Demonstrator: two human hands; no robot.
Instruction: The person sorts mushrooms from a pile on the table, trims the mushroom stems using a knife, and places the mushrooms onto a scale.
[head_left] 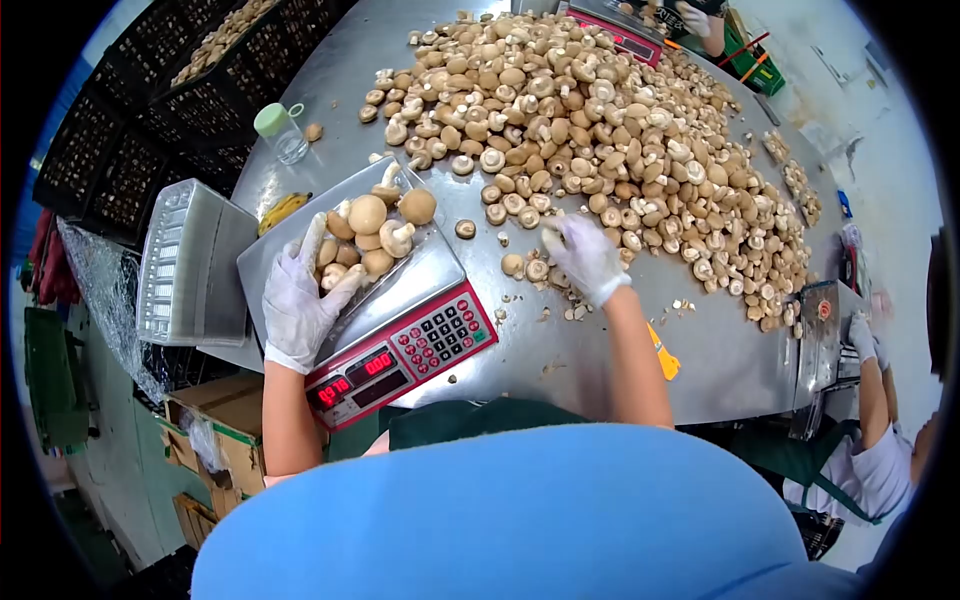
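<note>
Blue cloth of the person's own top (500, 510) fills the bottom of the frame, with a dark green apron edge (470, 418) above it. Just beyond, at centre left, stands a red-fronted electronic weighing scale with a steel pan (400, 345), its red digits lit and its keypad to the right.

On the pan lies a small heap of tan, round-capped mushrooms with pale stems (372, 232), some caps up, some turned on their sides showing white stalks. The left hand in a white glove (298, 300) rests at the lower left of that heap, fingers spread and curved loosely round the nearest mushrooms, touching them rather than clenched.

The right hand in a white glove (585, 255) lies at the centre of the frame, at the near edge of the large spread pile of brown and cream mushrooms (590, 130) that covers the upper part of the grey metal table (560, 350). Its fingers are bent down onto the mushrooms there; whether they grip one I cannot tell.

At upper left stand a clear bottle with a green cap (280, 130) and black plastic crates (150, 130). At lower right, another person's gloved hand (862, 335) is at the table's edge.
</note>
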